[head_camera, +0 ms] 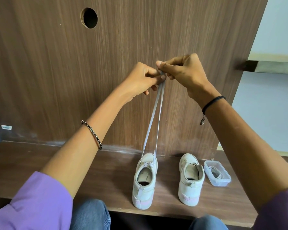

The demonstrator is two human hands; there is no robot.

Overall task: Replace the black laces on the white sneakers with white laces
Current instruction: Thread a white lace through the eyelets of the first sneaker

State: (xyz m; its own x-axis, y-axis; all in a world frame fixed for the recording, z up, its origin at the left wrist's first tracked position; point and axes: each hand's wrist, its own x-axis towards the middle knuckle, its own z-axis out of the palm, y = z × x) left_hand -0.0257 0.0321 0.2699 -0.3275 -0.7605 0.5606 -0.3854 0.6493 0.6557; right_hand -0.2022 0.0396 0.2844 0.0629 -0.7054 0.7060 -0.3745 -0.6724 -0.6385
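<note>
Nearest you, far below your raised hands, the brown wood-grain worktop [106,180] carries the two white canvas sneakers, heels toward you. The left sneaker [144,183], straight under your hands, has a flat white lace [154,117] threaded in its front eyelets, both strands rising taut to your grip. The right sneaker [190,181], under your right hand, shows no lace. Just beyond its outer side sits a clear plastic tub [220,183] with a coiled white lace [215,171]. Your left hand [140,80] and right hand [184,72] meet, both pinching the lace ends, before the brown back panel [56,63].
</note>
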